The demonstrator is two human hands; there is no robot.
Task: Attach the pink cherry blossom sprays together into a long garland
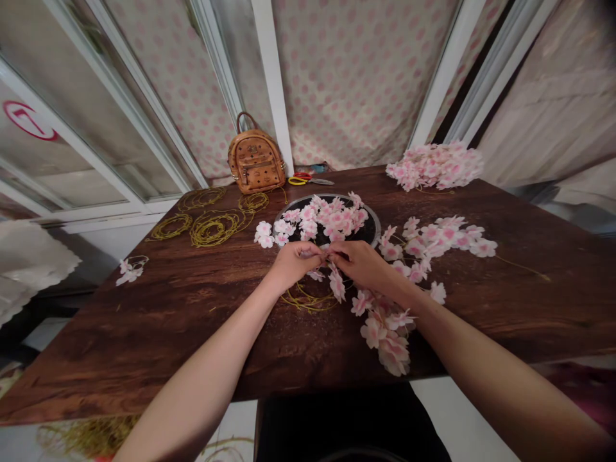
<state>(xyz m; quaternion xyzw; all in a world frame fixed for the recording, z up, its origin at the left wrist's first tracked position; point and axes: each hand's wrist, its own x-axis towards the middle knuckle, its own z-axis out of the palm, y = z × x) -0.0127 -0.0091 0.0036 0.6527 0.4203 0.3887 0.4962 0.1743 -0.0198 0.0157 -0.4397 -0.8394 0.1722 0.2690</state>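
My left hand (299, 262) and my right hand (357, 262) meet over the middle of the table, fingers pinched together on pink artificial blossoms (337, 282). The stem between the fingertips is too small to make out. Just beyond the hands, loose pink-and-white blossoms (332, 217) lie in a round dark tray (374, 226). Below the hands, a coil of yellow-green vine (308, 299) rests on the wood. A blossom garland (387, 330) spreads beside and partly under my right forearm, and another blossom cluster (443, 236) lies to its right.
Several vine coils (216, 226) lie at the left back, near a brown backpack (257, 160). Red-and-yellow-handled scissors (308, 179) sit at the back edge. A blossom heap (436, 165) occupies the back right of the dark wooden table (529, 308). One small blossom piece (129, 271) lies far left.
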